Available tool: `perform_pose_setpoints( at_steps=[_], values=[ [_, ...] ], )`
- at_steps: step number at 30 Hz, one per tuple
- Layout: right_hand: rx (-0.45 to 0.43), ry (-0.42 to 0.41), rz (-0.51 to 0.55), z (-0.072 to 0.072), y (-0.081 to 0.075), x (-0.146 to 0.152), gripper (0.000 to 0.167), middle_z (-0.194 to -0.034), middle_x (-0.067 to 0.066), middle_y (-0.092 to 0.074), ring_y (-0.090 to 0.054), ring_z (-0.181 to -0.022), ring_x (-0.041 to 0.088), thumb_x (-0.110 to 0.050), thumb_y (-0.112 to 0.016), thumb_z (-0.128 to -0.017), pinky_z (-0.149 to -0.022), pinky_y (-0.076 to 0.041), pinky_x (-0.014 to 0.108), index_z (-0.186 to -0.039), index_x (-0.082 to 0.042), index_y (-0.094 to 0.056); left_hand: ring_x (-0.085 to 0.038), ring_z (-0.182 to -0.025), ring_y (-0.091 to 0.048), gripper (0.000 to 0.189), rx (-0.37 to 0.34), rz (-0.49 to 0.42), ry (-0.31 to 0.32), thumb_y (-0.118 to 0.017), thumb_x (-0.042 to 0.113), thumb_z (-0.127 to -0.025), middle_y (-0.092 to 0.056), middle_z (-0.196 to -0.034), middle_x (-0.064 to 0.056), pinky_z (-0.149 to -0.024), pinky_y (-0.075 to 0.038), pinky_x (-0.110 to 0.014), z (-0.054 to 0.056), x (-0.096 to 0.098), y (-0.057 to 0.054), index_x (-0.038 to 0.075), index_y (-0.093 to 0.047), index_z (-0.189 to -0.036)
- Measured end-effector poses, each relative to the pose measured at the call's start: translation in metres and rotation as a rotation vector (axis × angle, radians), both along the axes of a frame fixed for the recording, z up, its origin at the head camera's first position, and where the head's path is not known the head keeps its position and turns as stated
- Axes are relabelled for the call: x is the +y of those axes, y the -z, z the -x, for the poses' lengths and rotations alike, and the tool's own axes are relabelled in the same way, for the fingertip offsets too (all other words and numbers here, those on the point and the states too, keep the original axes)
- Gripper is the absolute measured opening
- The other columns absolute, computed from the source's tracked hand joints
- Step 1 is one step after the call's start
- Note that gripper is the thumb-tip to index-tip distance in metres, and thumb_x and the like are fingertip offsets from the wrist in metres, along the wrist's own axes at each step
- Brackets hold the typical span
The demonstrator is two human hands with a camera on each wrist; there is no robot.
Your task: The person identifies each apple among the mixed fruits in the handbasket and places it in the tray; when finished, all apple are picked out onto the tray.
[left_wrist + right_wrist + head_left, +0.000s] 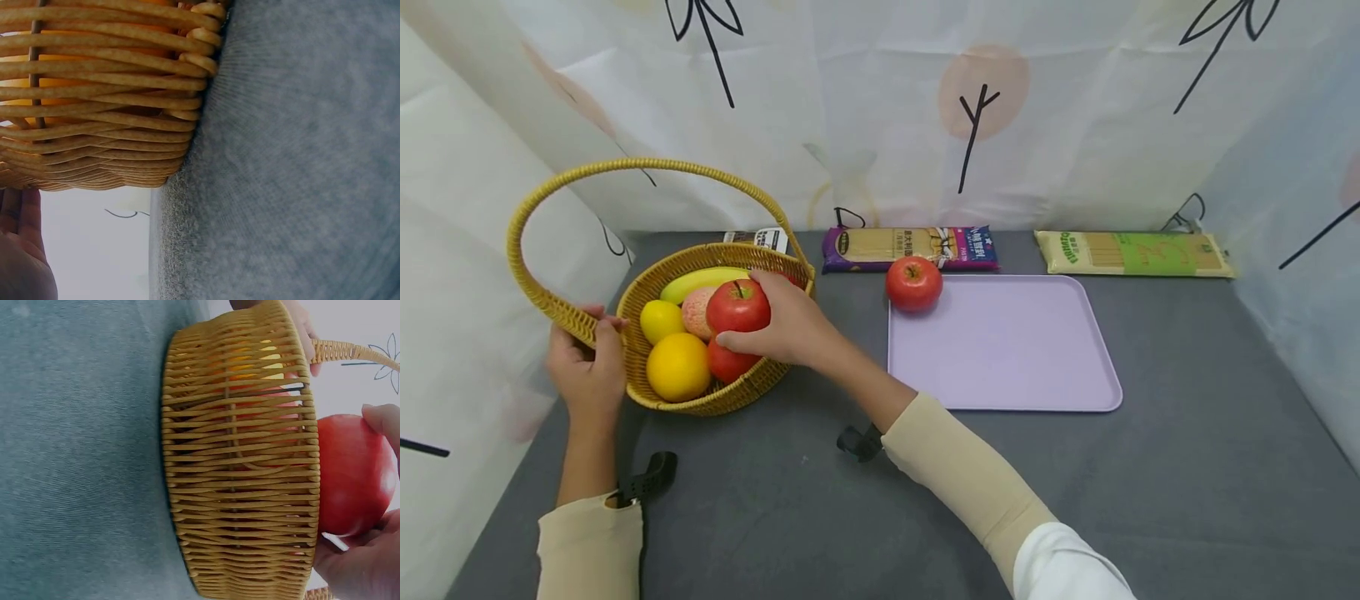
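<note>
My right hand (pixel 790 323) holds a red apple (pixel 739 306) between thumb and fingers, over the right part of a yellow wicker basket (pixel 715 407). In the right wrist view the apple (pixel 355 475) shows above the basket's rim. My left hand (pixel 587 362) grips the basket at the lower left end of its tall handle (pixel 651 164). Inside the basket are a banana (pixel 700 282), a yellow lemon-like fruit (pixel 662 320), a pinkish mottled fruit (pixel 697 312), an orange (pixel 677 367) and another red fruit (pixel 727 363), partly hidden under the held apple.
Right of the basket lies a pale purple tray (pixel 1007 350). A red round fruit (pixel 913 284) sits at its back left corner. Along the back curtain lie a purple pasta packet (pixel 910 248) and a green noodle packet (pixel 1135 254). Another small packet (pixel 767 239) lies partly behind the basket.
</note>
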State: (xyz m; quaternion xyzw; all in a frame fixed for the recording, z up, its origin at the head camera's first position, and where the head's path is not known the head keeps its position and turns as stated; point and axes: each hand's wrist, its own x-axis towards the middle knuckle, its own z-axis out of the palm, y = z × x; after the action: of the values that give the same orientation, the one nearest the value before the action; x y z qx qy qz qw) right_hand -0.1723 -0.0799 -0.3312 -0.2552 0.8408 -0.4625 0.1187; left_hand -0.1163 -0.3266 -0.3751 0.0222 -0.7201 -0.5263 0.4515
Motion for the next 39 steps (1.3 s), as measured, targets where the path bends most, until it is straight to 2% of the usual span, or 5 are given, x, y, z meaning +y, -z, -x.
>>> perform_pose_setpoints(
  at_steps=[9,15,24,31,39],
  values=[
    [0.177,-0.133,0.081,-0.016,0.013,0.002,0.085,-0.139,0.002,-0.046,-0.048,-0.116,0.011,-0.039,-0.082,-0.081,-0.087,-0.051,0.02,-0.149,-0.015,-0.037,-0.013,-0.078,-0.065,0.022,0.009,-0.003,0.004,-0.055,-0.002,-0.092,-0.064,-0.086,-0.003,-0.076,-0.053,-0.017,0.0,-0.001,0.001,-0.018,-0.06,-0.106],
    [0.307,-0.143,0.167,-0.025,0.024,-0.001,0.084,-0.14,0.005,-0.046,-0.048,-0.118,0.011,-0.034,-0.083,-0.08,-0.093,-0.047,0.017,-0.148,-0.01,-0.038,-0.014,-0.079,-0.065,0.023,0.014,-0.016,0.01,-0.055,-0.003,-0.092,-0.063,-0.089,-0.004,-0.076,-0.053,-0.017,-0.001,0.001,0.001,-0.02,-0.059,-0.106],
    [0.186,-0.186,0.355,-0.042,0.028,0.0,0.083,-0.136,0.002,-0.047,-0.048,-0.116,0.006,-0.027,-0.085,-0.079,-0.088,-0.05,0.016,-0.147,-0.013,-0.038,-0.013,-0.079,-0.065,0.022,-0.008,0.011,-0.019,-0.055,-0.001,-0.093,-0.064,-0.088,-0.001,-0.076,-0.052,-0.016,-0.002,0.004,-0.002,-0.017,-0.06,-0.107],
    [0.257,-0.25,0.332,-0.058,0.029,0.001,0.084,-0.137,0.002,-0.046,-0.044,-0.121,0.004,-0.028,-0.086,-0.077,-0.092,-0.047,0.015,-0.145,-0.013,-0.039,-0.011,-0.08,-0.065,0.021,-0.007,0.028,-0.016,-0.055,-0.001,-0.093,-0.063,-0.09,0.0,-0.076,-0.053,-0.017,-0.002,0.004,-0.002,-0.015,-0.062,-0.107],
    [0.285,-0.253,0.413,-0.061,0.031,0.013,0.083,-0.143,0.003,-0.045,-0.044,-0.125,0.008,-0.022,-0.086,-0.076,-0.094,-0.048,0.02,-0.144,-0.012,-0.04,-0.012,-0.079,-0.065,0.021,0.01,0.008,-0.004,-0.055,-0.001,-0.092,-0.063,-0.089,-0.003,-0.074,-0.052,-0.016,-0.001,0.001,0.0,-0.015,-0.062,-0.106]
  ],
)
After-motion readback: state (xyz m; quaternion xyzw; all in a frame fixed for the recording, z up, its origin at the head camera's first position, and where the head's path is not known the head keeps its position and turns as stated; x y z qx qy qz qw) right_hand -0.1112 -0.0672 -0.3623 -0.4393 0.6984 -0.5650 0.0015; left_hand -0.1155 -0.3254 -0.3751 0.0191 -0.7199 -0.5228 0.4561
